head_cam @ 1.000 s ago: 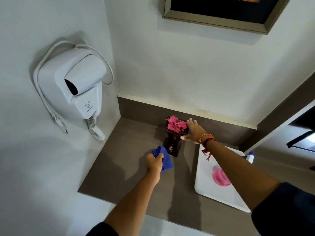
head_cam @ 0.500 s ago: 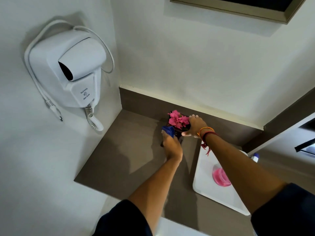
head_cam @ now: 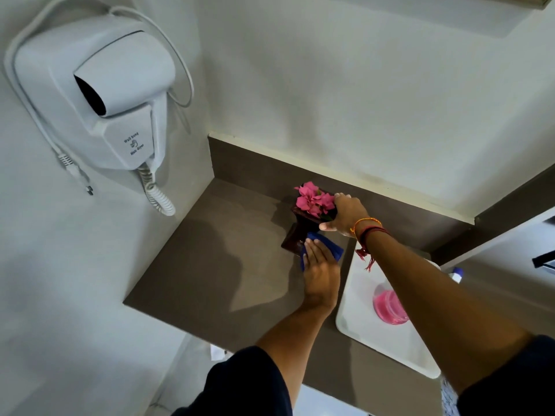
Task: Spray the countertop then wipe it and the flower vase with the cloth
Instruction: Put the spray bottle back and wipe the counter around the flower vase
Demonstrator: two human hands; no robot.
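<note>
A matt grey-brown stone countertop [head_cam: 210, 265] fills a corner between pale plastered walls, with a low upstand of the same stone along the back. High on the wall to the left of the left hand [head_cam: 319, 273] hangs a white plastic wall-mounted hair dryer [head_cam: 99, 94] with a coiled cord. Just right of that hand lies a white rectangular tray [head_cam: 357, 298] carrying a clear glass of pink liquid [head_cam: 387, 304]; a white spray bottle with a blue cap [head_cam: 456, 274] peeks out beyond the right forearm.

The dark red-brown glossy flower vase [head_cam: 295, 235], waisted with a flared base, stands on the counter and holds pink blossoms [head_cam: 313, 201]. The left hand lies flat, fingers extended, pressing a blue cloth [head_cam: 326, 243] against the vase's lower front. The right hand [head_cam: 345, 213], wearing orange and red thread bracelets, grips the vase's rim beside the blossoms.
</note>
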